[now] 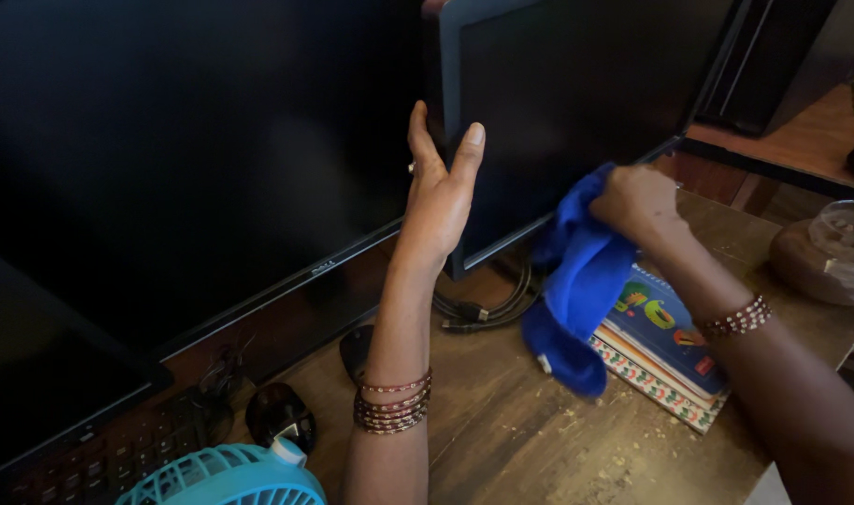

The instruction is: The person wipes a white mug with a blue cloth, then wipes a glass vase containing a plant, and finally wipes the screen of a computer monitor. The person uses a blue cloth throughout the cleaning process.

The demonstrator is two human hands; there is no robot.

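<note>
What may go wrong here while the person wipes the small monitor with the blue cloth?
The left hand grips only the edge of the small monitor, so pressure from the right hand might tip it. The hanging blue cloth could drag the books beneath. Crumbs on the wooden desk might get into the cloth and scratch the screen.
</note>
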